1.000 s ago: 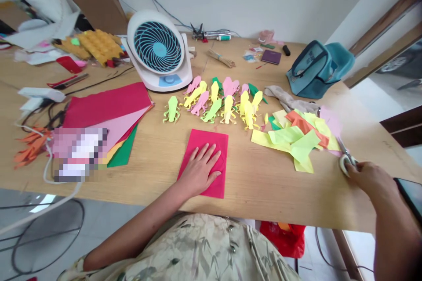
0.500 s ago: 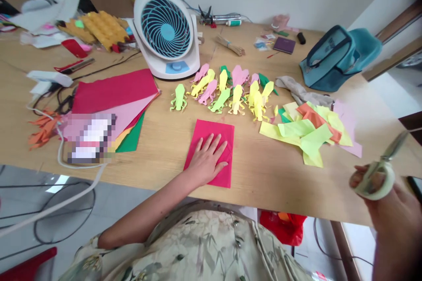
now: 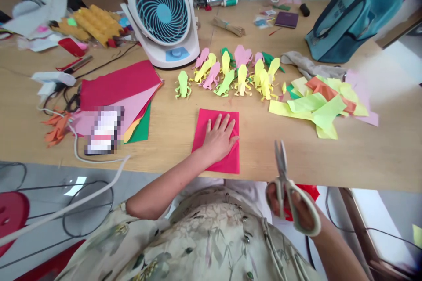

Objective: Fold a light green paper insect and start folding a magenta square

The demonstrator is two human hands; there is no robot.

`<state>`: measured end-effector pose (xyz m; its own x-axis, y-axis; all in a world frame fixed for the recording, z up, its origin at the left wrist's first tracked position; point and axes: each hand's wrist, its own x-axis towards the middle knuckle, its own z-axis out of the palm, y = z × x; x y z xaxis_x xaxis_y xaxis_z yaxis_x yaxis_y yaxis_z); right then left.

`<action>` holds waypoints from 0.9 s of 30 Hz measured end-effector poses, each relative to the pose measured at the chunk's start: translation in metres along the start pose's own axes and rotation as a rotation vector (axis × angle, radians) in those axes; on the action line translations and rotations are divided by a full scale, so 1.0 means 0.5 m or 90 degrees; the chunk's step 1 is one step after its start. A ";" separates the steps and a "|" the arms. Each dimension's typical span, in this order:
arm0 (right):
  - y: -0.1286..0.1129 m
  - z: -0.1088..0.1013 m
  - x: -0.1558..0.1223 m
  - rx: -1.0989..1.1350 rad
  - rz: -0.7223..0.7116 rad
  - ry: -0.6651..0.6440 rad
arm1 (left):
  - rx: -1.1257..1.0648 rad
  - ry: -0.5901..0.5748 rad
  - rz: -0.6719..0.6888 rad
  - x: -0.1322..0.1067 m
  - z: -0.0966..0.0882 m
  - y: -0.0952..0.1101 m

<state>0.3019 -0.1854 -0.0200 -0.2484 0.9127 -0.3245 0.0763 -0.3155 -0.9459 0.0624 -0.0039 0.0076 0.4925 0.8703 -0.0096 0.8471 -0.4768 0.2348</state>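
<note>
My left hand [image 3: 219,137] lies flat with fingers spread on a folded sheet of red paper [image 3: 227,163] near the table's front edge. In my right hand [image 3: 298,206] is a pair of scissors [image 3: 284,180] with pale handles, my fingers through the loops. Their blades point away from me, slightly parted, and are apart from the red paper. Beyond the paper stand several folded paper figures [image 3: 242,80] in yellow, pink and green.
Cut paper scraps [image 3: 323,105] are heaped to the right. A fan [image 3: 163,13] and a teal bag [image 3: 343,26] stand at the back. On the left lie coloured sheets [image 3: 118,83], a phone [image 3: 104,131], orange paper pieces [image 3: 56,128] and a white cable [image 3: 76,145].
My right hand has brought the scissors leftward from the far right, closer to the red paper. My left hand stays flat on the paper. The view has shifted somewhat.
</note>
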 end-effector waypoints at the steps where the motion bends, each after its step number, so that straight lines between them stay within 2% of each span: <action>1: 0.000 0.017 -0.002 0.043 0.020 -0.035 | 0.001 -0.005 -0.005 0.003 0.008 -0.001; 3: -0.006 0.041 -0.008 0.084 0.054 -0.093 | 0.003 -0.007 -0.022 0.007 0.018 -0.002; 6: -0.009 0.056 -0.012 0.111 0.078 -0.173 | 0.012 -0.009 -0.062 0.013 0.018 0.002; 10: 0.030 0.056 -0.009 0.142 0.049 -0.235 | 0.023 -0.011 -0.096 0.020 0.010 0.010; 15: 0.069 0.056 -0.006 0.178 0.044 -0.257 | 0.021 -0.004 -0.104 0.021 0.009 0.012; 27: 0.042 0.072 -0.006 0.240 0.063 -0.251 | 0.029 0.007 -0.101 0.020 0.012 0.011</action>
<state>0.2696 -0.2039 -0.0384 -0.6059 0.7307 -0.3146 -0.2161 -0.5318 -0.8189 0.0734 0.0014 0.0030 0.3492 0.9365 -0.0322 0.9226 -0.3376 0.1866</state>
